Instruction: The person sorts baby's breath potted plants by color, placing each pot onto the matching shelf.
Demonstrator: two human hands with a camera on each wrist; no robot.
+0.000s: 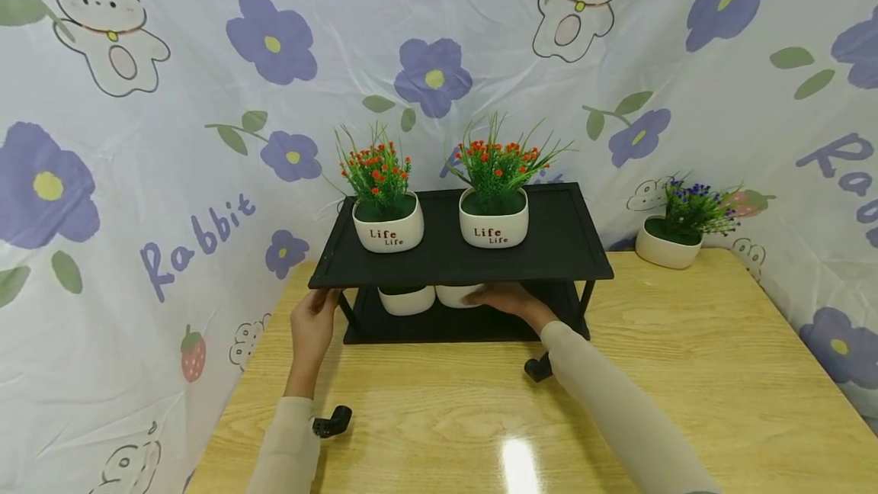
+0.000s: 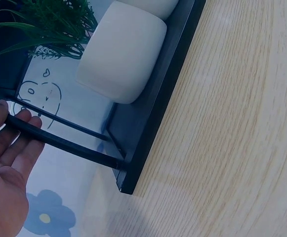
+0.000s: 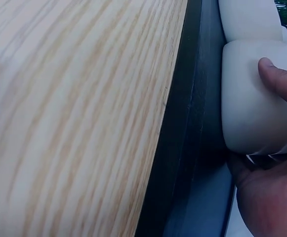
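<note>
A black two-tier shelf (image 1: 439, 265) stands on the wooden table. My left hand (image 1: 314, 322) is at its front left corner, and the left wrist view shows thumb and fingers around the black post (image 2: 69, 144) near its top. On the lower tier two white flowerpots (image 1: 407, 302) sit side by side, their tops mostly hidden by the upper tier. My right hand (image 1: 509, 299) holds the right-hand white flowerpot (image 3: 254, 98), thumb across its front and the other fingers at its side, partly hidden. Two "Life" flowerpots (image 1: 492, 229) with red flowers stand on the upper tier.
A white flowerpot (image 1: 667, 248) with purple-blue flowers stands on the table (image 1: 686, 372) right of the shelf, close to the back. A patterned cloth (image 1: 439, 6) hangs behind and along the sides. Black wrist cameras (image 1: 332, 421) stick out from both forearms.
</note>
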